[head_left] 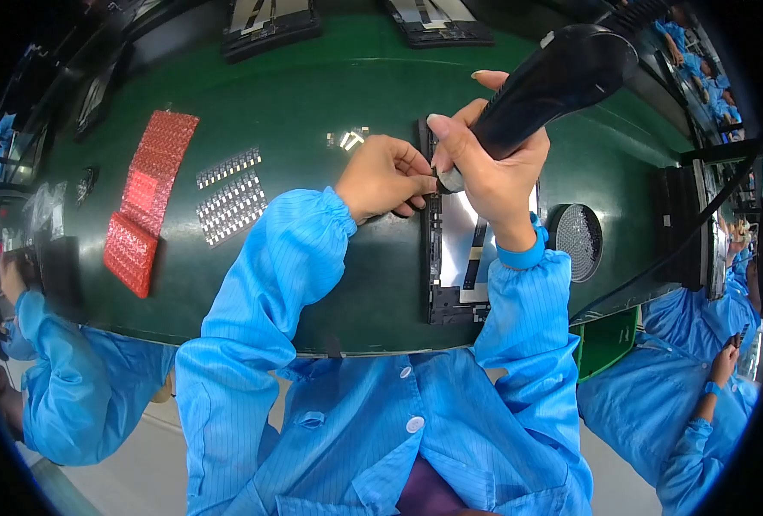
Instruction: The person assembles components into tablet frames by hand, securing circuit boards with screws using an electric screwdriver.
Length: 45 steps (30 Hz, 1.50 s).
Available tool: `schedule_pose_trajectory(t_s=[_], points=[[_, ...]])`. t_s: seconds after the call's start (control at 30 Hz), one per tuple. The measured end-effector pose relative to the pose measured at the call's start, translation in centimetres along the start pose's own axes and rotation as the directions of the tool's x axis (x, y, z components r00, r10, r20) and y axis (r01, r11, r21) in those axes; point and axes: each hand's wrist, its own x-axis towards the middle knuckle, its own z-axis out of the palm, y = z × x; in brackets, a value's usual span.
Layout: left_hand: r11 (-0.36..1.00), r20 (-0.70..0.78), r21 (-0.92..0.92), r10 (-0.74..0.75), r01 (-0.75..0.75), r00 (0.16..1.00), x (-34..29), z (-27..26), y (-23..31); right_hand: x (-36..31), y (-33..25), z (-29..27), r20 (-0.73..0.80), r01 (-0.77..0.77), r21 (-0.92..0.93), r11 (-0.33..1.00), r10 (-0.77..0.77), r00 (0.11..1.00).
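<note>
My right hand (502, 176) is wrapped round a black corded electric screwdriver (558, 82), tilted with its tip down at the upper left part of a flat tablet-like device (457, 245). The device has a black frame and a silver panel with a dark strip along it. My left hand (377, 179) pinches at the frame's left edge, close to the tool's tip. What its fingertips hold, if anything, is hidden. Just beyond my left hand lie a few small shiny pieces (349, 138).
Sheets of small metallic parts (231, 206) and red bubble wrap (151, 176) lie left on the green table (330, 301). Right of the device sits a round black dish (556, 225) of small bits. Similar devices (270, 26) stand at the far edge. Co-workers in blue sit on both sides.
</note>
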Motion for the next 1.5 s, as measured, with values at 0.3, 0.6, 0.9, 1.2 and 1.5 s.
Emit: schedule_pose_trajectory(t_s=[0.3,0.6,0.9,1.2,1.5], points=[[1.000,-0.013,0.008,0.005,-0.005,1.000,-0.2,0.1,0.1,-0.2,-0.2,0.3,0.002,-0.013,0.005,1.000,0.013,1.000],[1.000,-0.010,-0.001,0.007,-0.007,1.000,-0.1,-0.1,-0.1,-0.4,-0.1,0.5,-0.001,-0.015,0.038,0.999,0.015,1.000],[0.985,0.077,0.078,0.151,-0.157,0.986,-0.2,-1.5,-0.6,-1.6,-0.8,1.0,0.072,-0.026,-0.027,0.999,0.028,0.997],[0.693,-0.146,0.707,0.337,-0.140,0.930,-1.0,-10.1,1.5,-0.5,-2.1,-0.6,-0.019,0.046,0.024,0.999,-0.045,0.999],[0.732,-0.125,0.675,0.240,-0.095,0.963,-1.1,-11.7,1.0,-1.6,-6.7,-11.8,-0.310,0.132,-0.042,0.990,-0.138,0.941]])
